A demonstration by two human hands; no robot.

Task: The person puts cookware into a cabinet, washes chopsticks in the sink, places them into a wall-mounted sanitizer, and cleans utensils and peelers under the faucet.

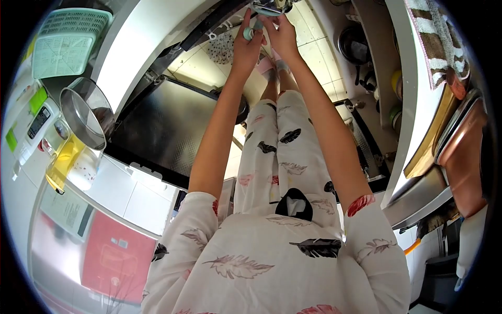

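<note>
My left hand (247, 48) reaches far forward at the top of the view. Its fingers are closed around a small pale teal thing (248, 34) whose kind I cannot make out. Close beside it, my right hand (281, 37) has its fingers bent and drawn together. What they grip, if anything, is hidden. Just beyond the fingertips is a pale blue curved edge (269, 11) with shiny metal parts above it, cut off by the frame.
A dark metal-faced door panel (164, 125) stands open at left. Pans (354, 44) hang inside the cabinet at right. A mint plastic basket (65, 55), a clear container (86, 112) and a striped towel (436, 42) lie along the sides. Slippered feet (265, 65) stand on tiles.
</note>
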